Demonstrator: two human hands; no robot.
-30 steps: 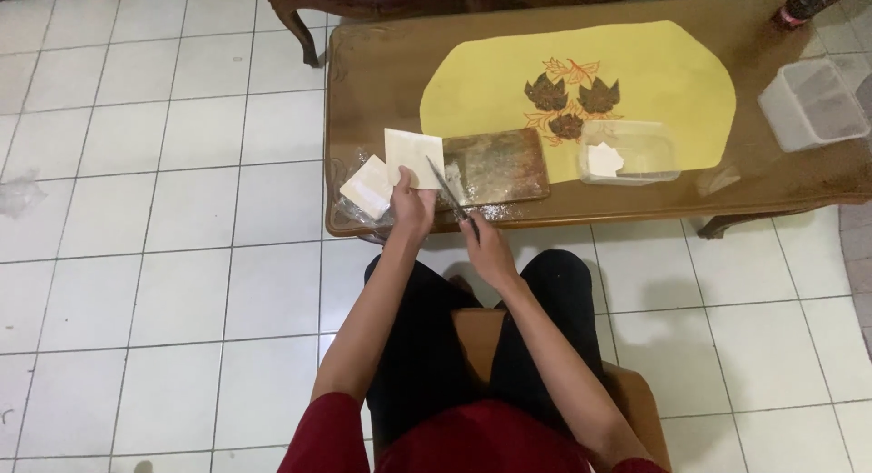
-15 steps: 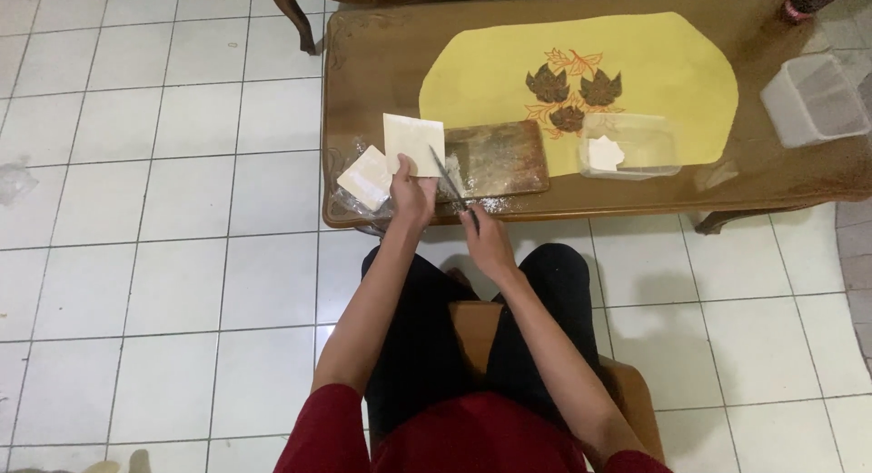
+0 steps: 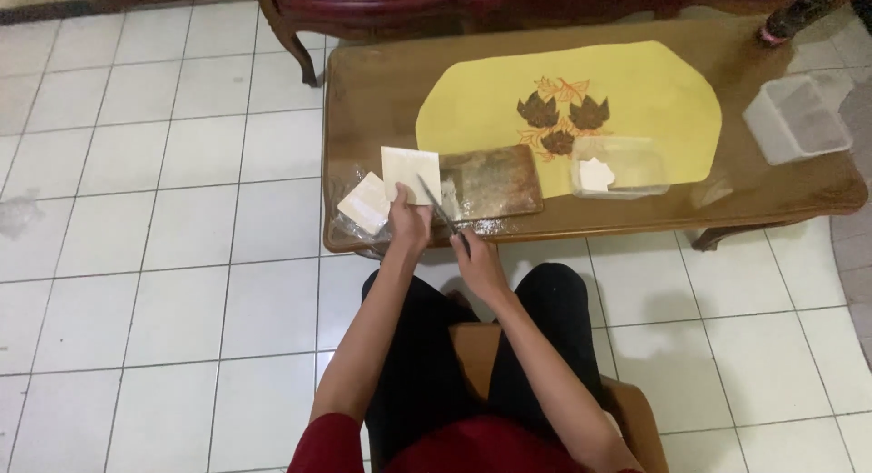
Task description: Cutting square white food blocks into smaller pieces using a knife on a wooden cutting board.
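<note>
My left hand (image 3: pixel 409 222) pinches the near edge of a pale square sheet (image 3: pixel 411 170) held up over the front of the brown table (image 3: pixel 381 82). My right hand (image 3: pixel 479 263) grips a pair of scissors (image 3: pixel 440 209) whose blades point up and left, touching the sheet's right side. A second pale square (image 3: pixel 363 203) lies on clear plastic wrapping at the table's front left corner. Just right of the sheet sits a worn wooden board (image 3: pixel 495 182).
A yellow mat (image 3: pixel 654 91) with a brown leaf pattern covers the table's middle. A clear plastic box (image 3: pixel 627 167) holding a white piece stands on it; another clear container (image 3: pixel 797 119) is at the right end. White tiled floor surrounds; I sit on a wooden stool (image 3: pixel 472 346).
The view has tilted slightly, so the table sits lower in frame. Both hands stay on the sheet and scissors; the scissors remain against the sheet's right side.
</note>
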